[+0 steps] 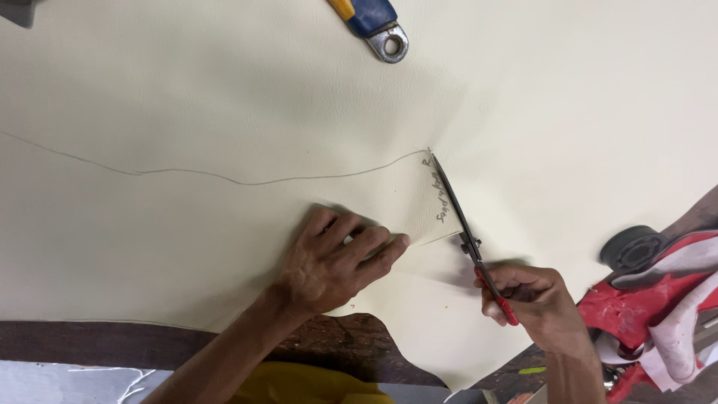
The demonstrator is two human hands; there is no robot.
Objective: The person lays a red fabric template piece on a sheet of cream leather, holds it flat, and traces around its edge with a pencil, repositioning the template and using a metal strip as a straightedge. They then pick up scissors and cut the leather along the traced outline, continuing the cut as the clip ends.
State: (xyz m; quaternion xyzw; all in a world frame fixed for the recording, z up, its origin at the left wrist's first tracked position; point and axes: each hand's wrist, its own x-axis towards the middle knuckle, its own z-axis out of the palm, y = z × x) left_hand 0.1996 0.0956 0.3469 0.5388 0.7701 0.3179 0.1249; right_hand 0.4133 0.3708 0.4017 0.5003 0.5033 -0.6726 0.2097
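A large cream leather sheet covers the table, with a thin drawn line curving across it. My right hand grips red-handled scissors; their dark blades run up a cut to the point where the line ends. My left hand presses flat on the sheet just left of the cut, beside the lifted flap that carries handwriting.
A blue and yellow tool handle with a metal ring lies at the top. A red and white pile with a black round part sits at the right. The dark wooden table edge shows below the sheet.
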